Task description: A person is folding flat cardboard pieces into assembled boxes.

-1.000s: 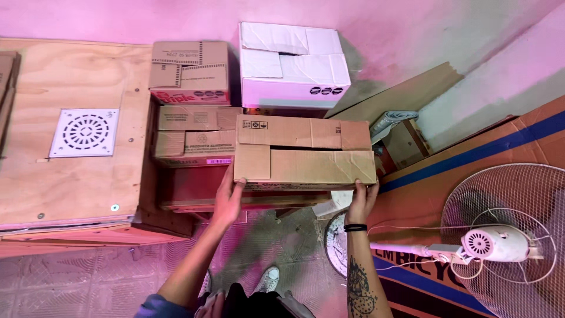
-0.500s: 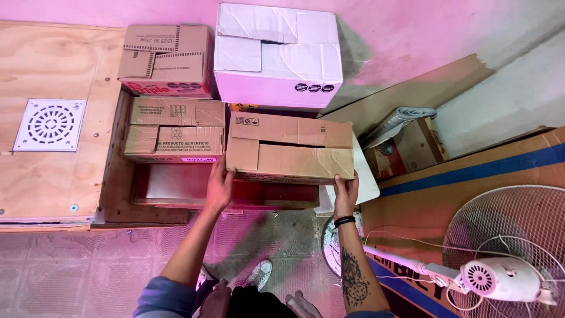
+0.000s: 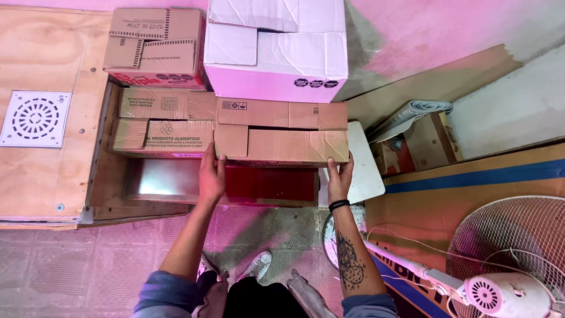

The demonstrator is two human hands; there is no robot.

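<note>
A brown cardboard box point(image 3: 282, 131) with folded top flaps is held between both hands. My left hand point(image 3: 210, 175) grips its near left corner. My right hand point(image 3: 339, 178), with a black band at the wrist, grips its near right corner. The box lies just in front of a large white box point(image 3: 275, 50) and beside another brown box point(image 3: 165, 122) on its left. Under it shows a dark red surface point(image 3: 271, 184).
A further brown box point(image 3: 156, 47) stands at the back left. A plywood board point(image 3: 47, 70) carries a white round-patterned grate point(image 3: 34, 119). A white pedestal fan point(image 3: 506, 265) lies at the lower right over a flat orange and blue carton point(image 3: 471, 188).
The brown box has moved forward toward the white box, with both hands still on its near corners. The view has shifted closer to the stack.
</note>
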